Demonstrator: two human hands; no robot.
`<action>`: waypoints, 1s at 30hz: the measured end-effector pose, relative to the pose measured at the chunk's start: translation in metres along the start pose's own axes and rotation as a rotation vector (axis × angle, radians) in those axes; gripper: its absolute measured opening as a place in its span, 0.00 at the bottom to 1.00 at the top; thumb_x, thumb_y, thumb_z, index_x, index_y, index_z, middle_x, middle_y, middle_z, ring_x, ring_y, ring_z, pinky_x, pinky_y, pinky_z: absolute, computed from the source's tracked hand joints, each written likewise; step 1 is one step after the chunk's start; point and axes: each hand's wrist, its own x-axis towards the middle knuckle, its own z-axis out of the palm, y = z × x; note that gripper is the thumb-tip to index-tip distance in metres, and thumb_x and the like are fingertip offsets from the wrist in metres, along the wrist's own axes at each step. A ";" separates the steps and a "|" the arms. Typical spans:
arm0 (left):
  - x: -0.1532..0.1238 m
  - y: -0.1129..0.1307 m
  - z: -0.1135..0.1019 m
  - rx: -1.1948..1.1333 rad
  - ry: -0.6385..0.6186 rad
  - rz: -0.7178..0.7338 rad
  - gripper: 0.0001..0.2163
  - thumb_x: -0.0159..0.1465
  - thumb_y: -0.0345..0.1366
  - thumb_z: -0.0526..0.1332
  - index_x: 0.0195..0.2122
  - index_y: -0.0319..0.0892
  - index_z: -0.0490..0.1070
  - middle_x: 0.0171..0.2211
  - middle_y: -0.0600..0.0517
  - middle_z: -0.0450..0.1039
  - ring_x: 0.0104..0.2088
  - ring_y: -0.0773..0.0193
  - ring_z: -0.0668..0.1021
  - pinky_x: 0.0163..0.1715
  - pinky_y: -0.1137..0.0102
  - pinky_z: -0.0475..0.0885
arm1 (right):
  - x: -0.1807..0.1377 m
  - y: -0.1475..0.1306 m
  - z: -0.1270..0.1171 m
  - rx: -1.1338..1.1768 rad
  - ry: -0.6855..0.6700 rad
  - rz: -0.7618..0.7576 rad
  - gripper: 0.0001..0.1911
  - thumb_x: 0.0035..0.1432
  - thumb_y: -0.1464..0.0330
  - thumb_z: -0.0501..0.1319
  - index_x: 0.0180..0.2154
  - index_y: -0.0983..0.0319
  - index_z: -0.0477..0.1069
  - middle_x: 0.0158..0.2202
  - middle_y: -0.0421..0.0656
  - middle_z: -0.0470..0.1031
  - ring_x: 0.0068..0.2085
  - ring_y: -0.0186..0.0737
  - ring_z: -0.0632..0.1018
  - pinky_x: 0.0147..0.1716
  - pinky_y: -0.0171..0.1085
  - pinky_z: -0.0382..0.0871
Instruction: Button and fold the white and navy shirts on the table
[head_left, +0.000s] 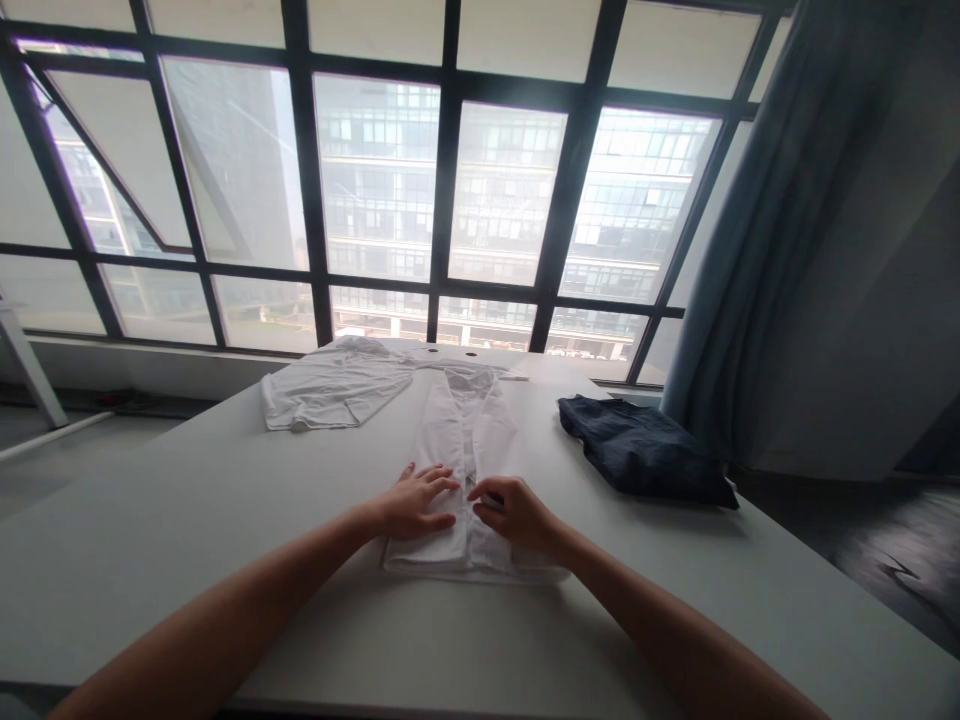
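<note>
Your left hand point(415, 503) lies open on the white shirt point(457, 450), right hand point(514, 513) curled, grip unclear; uneven pressure could skew it.

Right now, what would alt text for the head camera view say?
Left hand and right hand rest on a folded white shirt on a pale table; another white garment and a dark navy garment lie nearby, below large windows.

On the surface point(187, 520), a shirt point(469, 470) lies centrally, a second shirt point(330, 385) behind it to the left, and a folded garment point(641, 450) to its right.
</note>
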 end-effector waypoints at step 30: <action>-0.014 0.009 -0.033 -0.203 -0.067 0.185 0.19 0.66 0.52 0.58 0.45 0.43 0.80 0.47 0.45 0.80 0.49 0.54 0.79 0.53 0.63 0.70 | -0.016 0.003 -0.036 -0.177 -0.401 -0.158 0.34 0.53 0.46 0.67 0.55 0.57 0.76 0.56 0.53 0.74 0.56 0.55 0.74 0.57 0.50 0.65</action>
